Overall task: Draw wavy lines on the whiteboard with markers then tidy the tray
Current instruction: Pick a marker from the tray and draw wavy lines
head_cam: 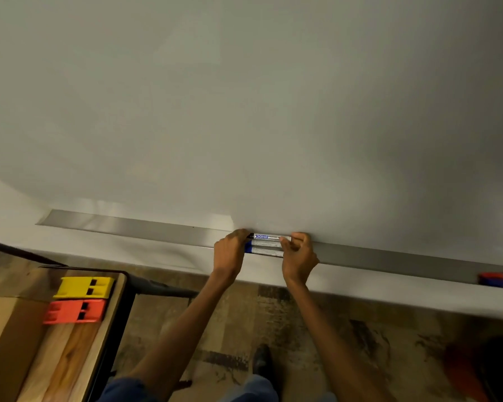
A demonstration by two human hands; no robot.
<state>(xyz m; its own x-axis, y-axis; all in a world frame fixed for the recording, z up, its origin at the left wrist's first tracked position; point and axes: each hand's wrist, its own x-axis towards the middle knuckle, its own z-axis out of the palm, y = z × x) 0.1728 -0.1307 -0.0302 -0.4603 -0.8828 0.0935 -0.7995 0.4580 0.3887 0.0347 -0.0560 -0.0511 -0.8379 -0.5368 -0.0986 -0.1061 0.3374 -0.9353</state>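
Lying in tray (128,227), markers (266,244) gripped between hands (230,252) (299,255)

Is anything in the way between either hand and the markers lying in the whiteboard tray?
Nothing visible does. The left hand holds the markers at their blue-capped end and the right hand holds the other end, where they lie side by side in the tray.

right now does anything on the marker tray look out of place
Mostly tidy: three markers lie side by side in the tray, the left hand and right hand holding their ends. One thing stands out: a red and blue item sits alone at the tray's far right end, too blurred to identify.
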